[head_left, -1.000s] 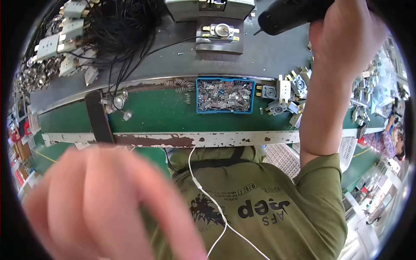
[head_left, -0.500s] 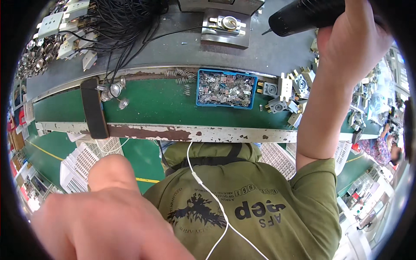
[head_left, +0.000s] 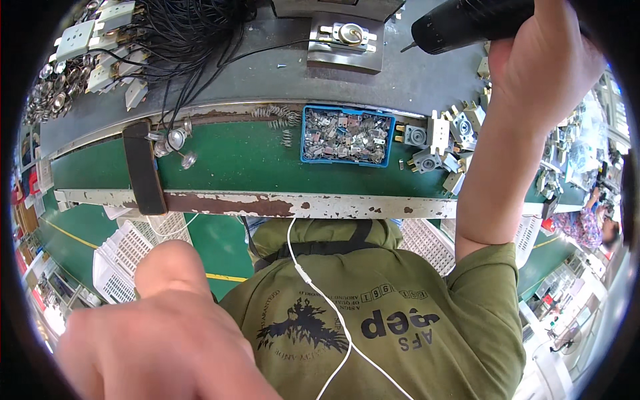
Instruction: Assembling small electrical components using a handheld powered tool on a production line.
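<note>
A black electric screwdriver (head_left: 470, 28) is gripped in my right hand (head_left: 548, 75) at the upper right, its thin bit pointing left. Left of that bit, a white plug-like part (head_left: 325, 35) with brass pins sits on a steel block (head_left: 357, 61). A round metal cap (head_left: 351, 33) lies on this part, and a black wire runs off from it to the left. My left hand (head_left: 160, 340) is raised close to the camera at the lower left, over no part of the bench. One thick digit sticks up; the other fingers are hidden.
A blue tray (head_left: 304, 137) of small metal pieces stands on the green bench strip, with loose springs (head_left: 285, 119) beside it. White-and-grey socket parts (head_left: 437, 137) cluster at right. Black cables (head_left: 193, 40) and metal caps (head_left: 57, 97) are heaped at upper left. A dark strap (head_left: 145, 170) crosses the bench edge.
My left hand has shifted slightly down near the camera. My right hand and the screwdriver have barely moved, and the parts on the bench stay put.
</note>
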### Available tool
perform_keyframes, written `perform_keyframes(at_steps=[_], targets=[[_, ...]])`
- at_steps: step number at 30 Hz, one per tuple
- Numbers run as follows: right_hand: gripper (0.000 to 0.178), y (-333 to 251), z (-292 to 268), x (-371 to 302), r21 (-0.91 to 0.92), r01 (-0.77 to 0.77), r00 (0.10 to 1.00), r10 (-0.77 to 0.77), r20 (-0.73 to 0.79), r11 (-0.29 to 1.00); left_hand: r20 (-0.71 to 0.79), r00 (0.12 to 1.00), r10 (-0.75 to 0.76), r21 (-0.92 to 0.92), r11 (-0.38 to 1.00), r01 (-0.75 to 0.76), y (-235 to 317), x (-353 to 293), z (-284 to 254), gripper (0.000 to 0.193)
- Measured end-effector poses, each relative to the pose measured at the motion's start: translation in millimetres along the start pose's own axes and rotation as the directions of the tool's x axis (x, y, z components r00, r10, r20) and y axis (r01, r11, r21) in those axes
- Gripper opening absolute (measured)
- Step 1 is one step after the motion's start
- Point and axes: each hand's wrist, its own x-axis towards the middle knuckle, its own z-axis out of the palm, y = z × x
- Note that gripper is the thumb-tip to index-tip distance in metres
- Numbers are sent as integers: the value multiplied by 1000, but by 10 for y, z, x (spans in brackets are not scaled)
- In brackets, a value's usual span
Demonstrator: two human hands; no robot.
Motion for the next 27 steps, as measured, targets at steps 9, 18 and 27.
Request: perform_keyframes(at_steps=[9,18,27], targets=[[23,-12,-20,36,11,-21,1000,22,-22,1000,30,999,14,-27,1000,-13,-282,265,69,15],[34,-406,294,187,8,37,930,-32,-366,999,228,967,116,378,905,-198,-473,256,605,8],[21,-185,562,273,205,-21,980,60,-188,979,219,967,127,135,978,-158,-500,282,605,14]])
